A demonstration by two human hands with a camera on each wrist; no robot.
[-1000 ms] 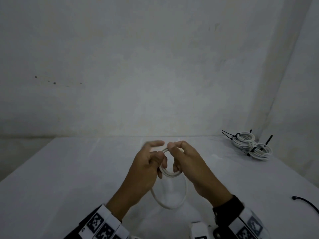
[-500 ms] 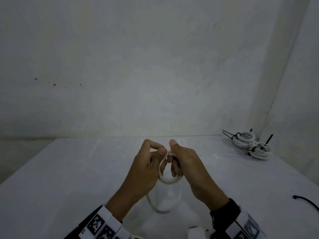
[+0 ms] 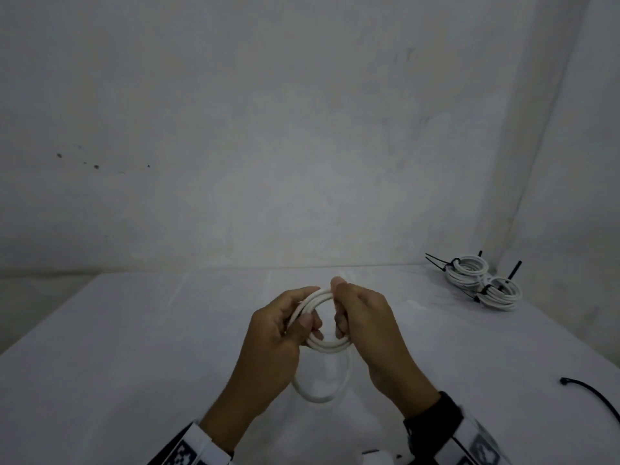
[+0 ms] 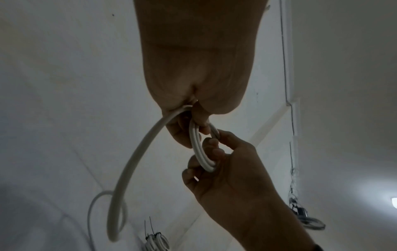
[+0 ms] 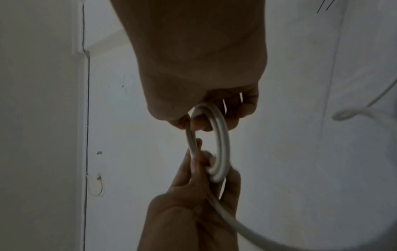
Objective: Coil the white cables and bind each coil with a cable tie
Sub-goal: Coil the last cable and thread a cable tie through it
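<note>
A white cable coil (image 3: pixel 327 347) of a few turns is held upright above the table between both hands. My left hand (image 3: pixel 285 327) pinches its left side with thumb over the turns. My right hand (image 3: pixel 355 313) grips the right side, fingers curled through the ring. A loose loop of the same cable (image 3: pixel 322 394) hangs below down to the table. In the left wrist view the coil (image 4: pixel 199 152) runs from my left hand (image 4: pixel 189 118) to the right fingers (image 4: pixel 214 149). In the right wrist view the coil (image 5: pixel 221 144) joins both hands.
Two bound white coils (image 3: pixel 483 283) with black cable ties lie at the table's far right corner. A loose black cable tie (image 3: pixel 590 394) lies near the right edge. The white table (image 3: pixel 134 364) stands against a grey wall.
The hands have turned the coil so its ring faces the head camera and looks wider. The hanging loop below has shortened as more cable went onto the coil.
</note>
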